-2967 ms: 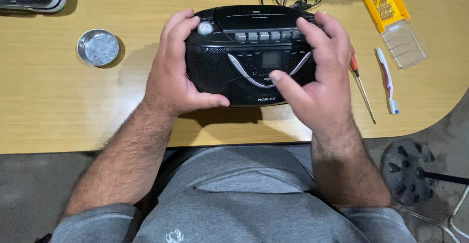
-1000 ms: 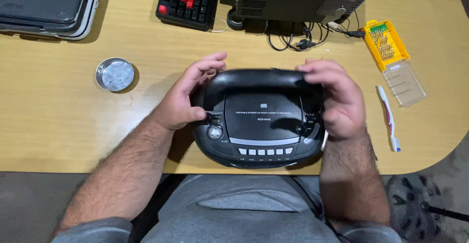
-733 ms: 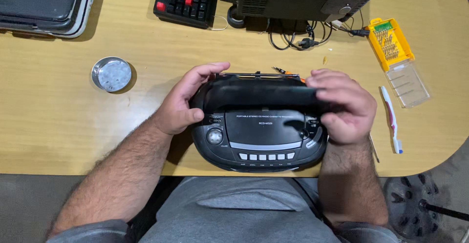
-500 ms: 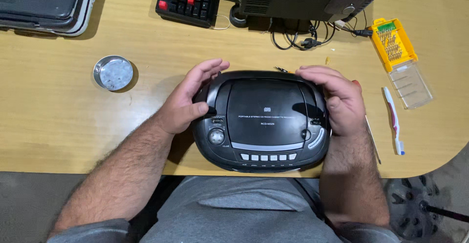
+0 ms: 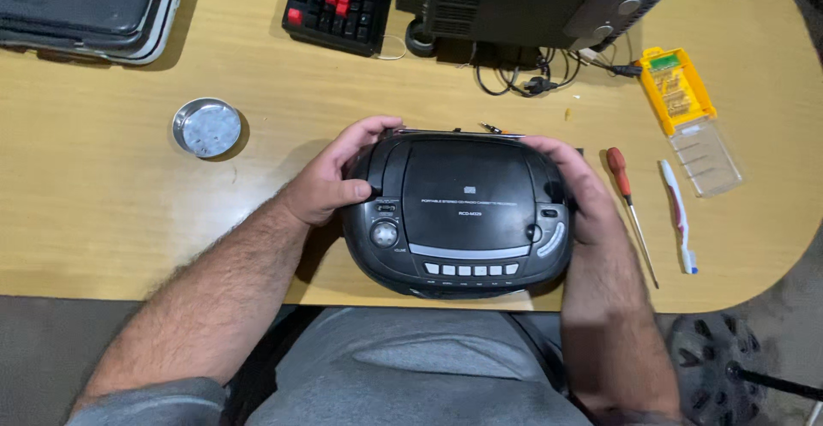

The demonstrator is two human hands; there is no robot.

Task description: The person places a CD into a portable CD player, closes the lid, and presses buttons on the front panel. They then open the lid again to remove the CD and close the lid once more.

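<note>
Black rounded plastic radio-player, smooth-lidded with a row of pale buttons, lies at the near edge of your wooden desk, your left hand and right hand curled around its ends, a yellow bit case lying well right.

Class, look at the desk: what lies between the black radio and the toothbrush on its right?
In the head view, a red-handled screwdriver lies on the desk between the radio and the toothbrush. The right hand grips the radio's near side.

Left hand, right hand: fingers curled, gripping.
</note>
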